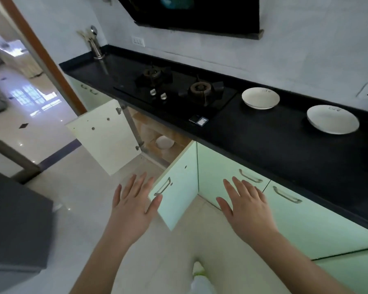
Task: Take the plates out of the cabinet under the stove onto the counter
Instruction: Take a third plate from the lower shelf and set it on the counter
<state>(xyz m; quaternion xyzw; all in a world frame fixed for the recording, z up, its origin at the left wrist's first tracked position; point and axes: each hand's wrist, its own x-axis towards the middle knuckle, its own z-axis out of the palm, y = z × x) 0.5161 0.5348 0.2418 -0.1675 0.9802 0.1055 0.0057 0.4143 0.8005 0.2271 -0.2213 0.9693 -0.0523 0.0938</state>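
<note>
Two white plates lie on the black counter (263, 132) right of the stove, one (260, 98) near the hob, the other (333, 119) farther right. The cabinet under the stove stands with both doors swung out, and a white plate (164, 142) shows inside on its shelf. My left hand (134, 200) is spread flat, fingers straight, beside the edge of the right door (176, 187), thumb close to its handle. Fingers straight, my right hand (245, 205) hovers in front of the neighbouring closed cabinet. Neither hand holds anything.
A two-burner gas hob (179, 90) sits in the counter with a small dark packet (199, 120) at its front edge. The left cabinet door (102, 134) juts out over the pale tiled floor. A steel utensil holder (96, 46) stands at the counter's far left. A grey block (15, 219) is at my left.
</note>
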